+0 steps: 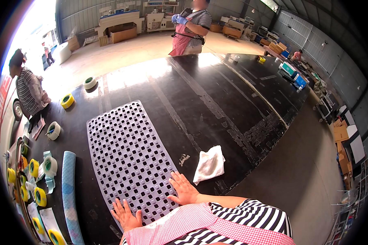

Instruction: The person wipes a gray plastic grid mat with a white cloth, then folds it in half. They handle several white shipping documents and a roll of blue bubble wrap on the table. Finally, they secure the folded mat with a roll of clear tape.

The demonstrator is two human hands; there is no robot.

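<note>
A pale lilac bath mat (pixel 124 149), perforated all over with squarish holes, lies flat on the black table (pixel 229 102). My left hand (pixel 127 216) rests on its near left edge, fingers spread. On the near right edge lies my right hand (pixel 185 190), also open, fingertips pointing up along the mat. Neither hand holds anything. Just right of my right hand is a crumpled white cloth (pixel 209 164), with a small scrap of pale debris (pixel 184 159) beside it. Left of the mat lies a blue patterned roll (pixel 69 192).
Tape rolls stand along the left side, including a yellow one (pixel 67 101), a white one (pixel 89 83) and one holding a pen (pixel 53 130). A co-worker in a pink apron (pixel 192 30) stands beyond the table; another person (pixel 28 87) is at left. Blue boxes (pixel 301 80) sit far right.
</note>
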